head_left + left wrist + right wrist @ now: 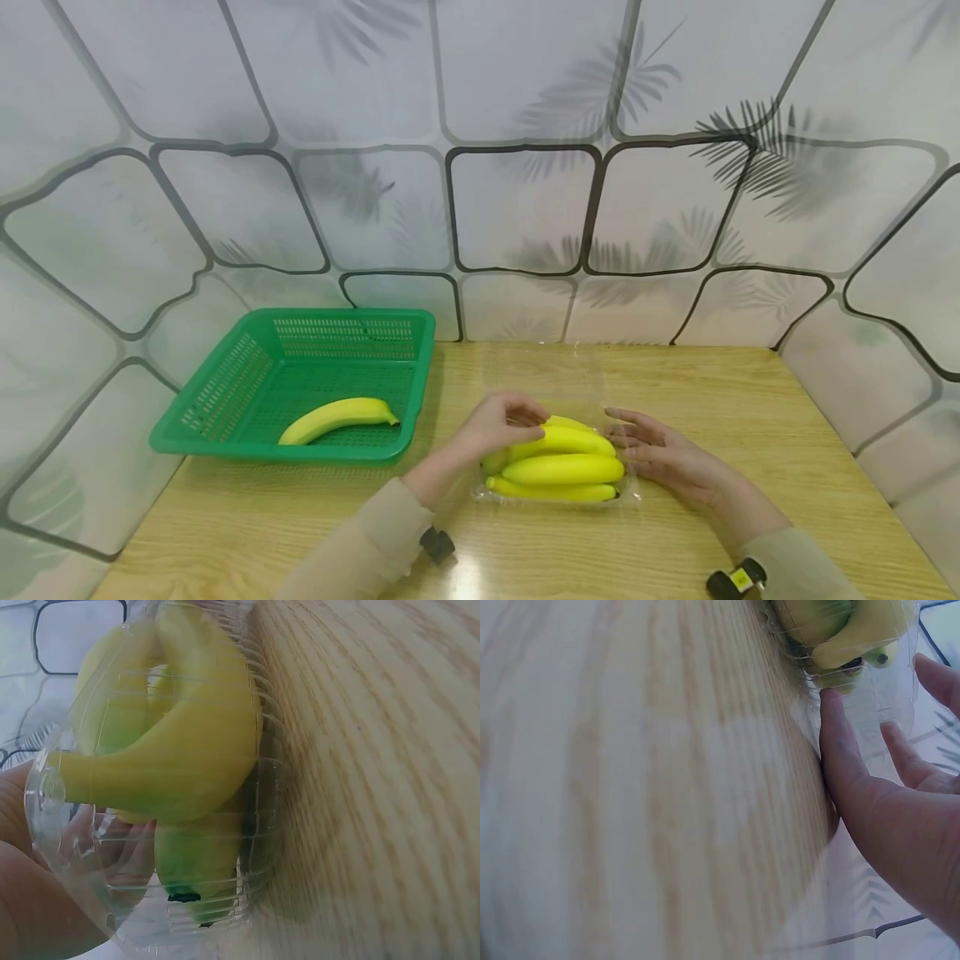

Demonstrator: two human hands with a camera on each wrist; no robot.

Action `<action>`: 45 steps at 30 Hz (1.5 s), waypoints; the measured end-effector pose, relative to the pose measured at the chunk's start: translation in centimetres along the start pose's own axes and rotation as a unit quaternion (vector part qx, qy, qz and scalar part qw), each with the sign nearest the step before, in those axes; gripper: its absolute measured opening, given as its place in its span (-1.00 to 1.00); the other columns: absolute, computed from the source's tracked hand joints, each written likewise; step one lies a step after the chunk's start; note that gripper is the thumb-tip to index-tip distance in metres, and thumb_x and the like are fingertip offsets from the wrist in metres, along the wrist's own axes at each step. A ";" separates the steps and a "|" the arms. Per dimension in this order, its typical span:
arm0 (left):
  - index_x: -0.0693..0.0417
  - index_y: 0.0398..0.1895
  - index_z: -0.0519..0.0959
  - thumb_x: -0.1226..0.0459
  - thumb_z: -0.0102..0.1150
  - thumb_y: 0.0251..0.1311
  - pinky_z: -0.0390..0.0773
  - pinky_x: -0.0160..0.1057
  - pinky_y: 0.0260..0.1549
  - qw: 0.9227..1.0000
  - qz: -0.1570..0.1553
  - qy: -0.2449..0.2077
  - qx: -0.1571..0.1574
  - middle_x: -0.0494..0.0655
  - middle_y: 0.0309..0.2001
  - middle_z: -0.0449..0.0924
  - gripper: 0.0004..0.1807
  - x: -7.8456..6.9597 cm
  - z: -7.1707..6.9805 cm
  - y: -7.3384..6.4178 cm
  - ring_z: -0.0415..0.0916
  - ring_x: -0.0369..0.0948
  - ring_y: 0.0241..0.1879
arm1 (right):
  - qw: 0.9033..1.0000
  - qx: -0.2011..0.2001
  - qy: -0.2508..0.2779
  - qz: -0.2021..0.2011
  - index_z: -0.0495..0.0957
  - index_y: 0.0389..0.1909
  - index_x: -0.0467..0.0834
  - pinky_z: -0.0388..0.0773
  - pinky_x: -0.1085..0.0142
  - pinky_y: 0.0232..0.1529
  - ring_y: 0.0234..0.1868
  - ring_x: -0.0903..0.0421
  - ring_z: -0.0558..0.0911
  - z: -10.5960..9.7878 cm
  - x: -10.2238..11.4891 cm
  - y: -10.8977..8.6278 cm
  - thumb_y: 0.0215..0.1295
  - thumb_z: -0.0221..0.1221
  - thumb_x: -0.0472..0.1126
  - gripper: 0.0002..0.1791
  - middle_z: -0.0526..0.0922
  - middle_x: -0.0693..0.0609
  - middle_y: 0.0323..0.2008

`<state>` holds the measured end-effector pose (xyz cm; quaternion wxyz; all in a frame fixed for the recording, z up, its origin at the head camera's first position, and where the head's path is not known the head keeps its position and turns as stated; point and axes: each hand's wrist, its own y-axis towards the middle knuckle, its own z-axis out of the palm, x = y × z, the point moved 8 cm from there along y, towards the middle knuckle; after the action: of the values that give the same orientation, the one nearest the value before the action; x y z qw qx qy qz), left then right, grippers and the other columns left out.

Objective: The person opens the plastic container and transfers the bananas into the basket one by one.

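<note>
Well, the bananas point(566, 469) lie together in a clear plastic box point(632, 493) on the table, at least four of them, roughly level with one another and running left to right. The left hand point(506, 421) is over the box's far left part, its fingers and thumb bent about the end of an upper banana; whether that grip pinches the fruit or only rests on it, I cannot tell. The right hand point(678, 462) holds nothing: its fingers reach loosely toward the box's right wall, at it or just beside it.

A clear lid point(540, 367) reaches back beyond the box on the far side. To the left stands a green basket point(292, 452), with a single banana point(337, 417) near its near right corner. Beyond the table is a patterned wall point(525, 208).

As for trouble, the thin-looking plastic seems the weak point — a hard push from the right fingers could slide the box or buckle its wall, since little seems to brace it. The upper bananas could roll if the left hand nudged one end, or snag on the rim if raised at a slant. And the lid, if it is hinged — I can't make that out — might swing forward when the box is jolted.
</note>
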<state>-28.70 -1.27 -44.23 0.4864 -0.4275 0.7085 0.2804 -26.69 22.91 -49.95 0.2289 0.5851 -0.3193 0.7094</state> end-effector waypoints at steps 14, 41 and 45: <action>0.26 0.15 0.70 0.40 0.36 0.39 0.65 -0.12 0.31 0.999 -0.007 -0.006 0.031 0.18 0.21 0.70 -0.70 0.6 1.3 0.3 0.65 0.07 0.22 | 1.000 -0.005 -0.002 0.004 -0.01 0.74 0.09 0.56 0.37 0.36 0.37 0.36 0.49 0.0 -0.1 0.1 0.71 -0.05 -0.27 -0.29 0.13 -0.19 0.62; 0.12 0.14 0.73 0.47 0.40 0.32 0.66 -0.04 0.26 0.999 -0.047 0.016 0.012 0.07 0.19 0.73 -0.66 1.3 1.8 0.4 0.64 -0.02 0.16 | 1.000 0.001 0.003 0.002 0.02 0.73 0.13 0.56 0.36 0.36 0.37 0.34 0.48 0.0 0.1 0.1 0.71 -0.05 -0.26 -0.31 0.02 -0.37 0.64; 0.12 0.13 0.73 0.47 0.40 0.31 0.67 -0.05 0.25 0.999 -0.049 0.012 0.007 0.08 0.18 0.74 -0.66 1.2 1.8 0.4 0.65 -0.02 0.14 | 1.000 0.004 0.005 0.001 0.02 0.72 0.13 0.56 0.35 0.36 0.38 0.34 0.48 0.0 0.1 0.1 0.71 -0.06 -0.26 -0.31 0.04 -0.36 0.63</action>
<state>-28.47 -0.06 -46.03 0.4941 -0.4614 0.6945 0.2463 -26.74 22.81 -49.83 0.2272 0.5825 -0.3160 0.7136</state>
